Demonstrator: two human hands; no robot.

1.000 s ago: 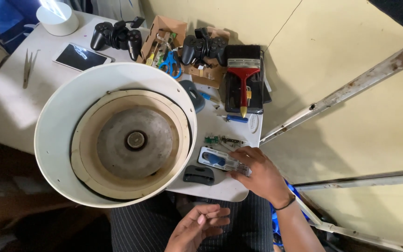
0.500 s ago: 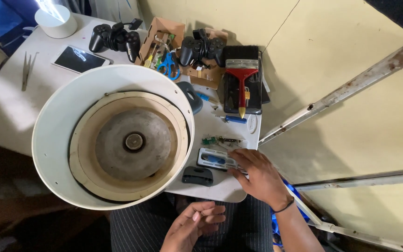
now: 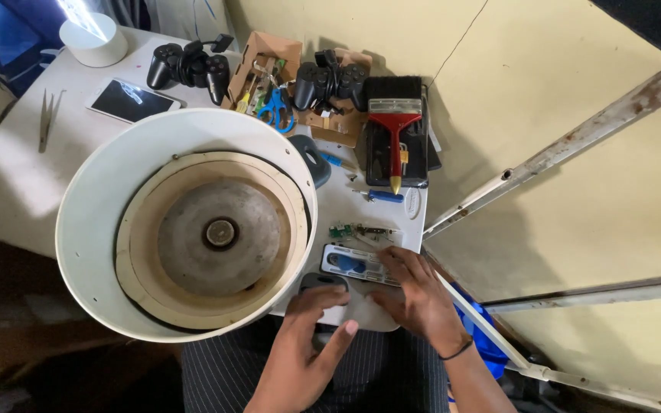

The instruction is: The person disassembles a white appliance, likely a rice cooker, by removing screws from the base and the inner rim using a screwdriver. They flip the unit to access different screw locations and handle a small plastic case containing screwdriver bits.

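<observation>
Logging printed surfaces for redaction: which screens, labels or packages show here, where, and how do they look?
Phone: far left of the table, flat, dark rectangular screen catching glare.
Open cardboard boxes: back of the table, brown, holding scissors and small tools.
Tool case: near edge, under the right hand, long, pale, with a blue piece inside.
Oval label: right table edge, white, print too small to tell.
</observation>
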